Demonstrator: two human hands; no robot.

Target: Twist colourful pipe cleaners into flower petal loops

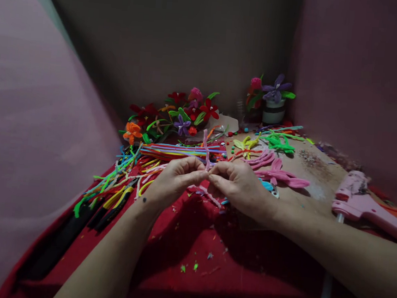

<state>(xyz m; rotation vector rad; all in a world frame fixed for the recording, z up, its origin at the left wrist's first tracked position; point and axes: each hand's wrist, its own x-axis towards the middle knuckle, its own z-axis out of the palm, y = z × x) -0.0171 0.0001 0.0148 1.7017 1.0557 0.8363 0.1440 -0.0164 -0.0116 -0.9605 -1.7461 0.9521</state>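
Observation:
Between my two hands a pink pipe cleaner point(206, 145) stands roughly upright, its lower part hidden by my fingers. My left hand point(182, 175) pinches it from the left with thumb and forefinger. From the other side my right hand point(237, 182) pinches at the same spot, the fingertips of both hands nearly touching. Behind them lies a bundle of straight coloured pipe cleaners point(174, 150). Pink pipe cleaner loops point(276, 174) rest just beyond my right hand, near yellow point(247, 145) and green point(279, 141) bent pieces.
A pink hot glue gun point(361, 200) with a glue stick lies at the right. Yellow-and-black pliers point(113, 206) sit at the left beside loose pipe cleaners point(108, 187). Pipe cleaner flowers point(184, 113) and a small flower pot point(273, 111) stand at the back. Scraps dot the red cloth point(222, 276).

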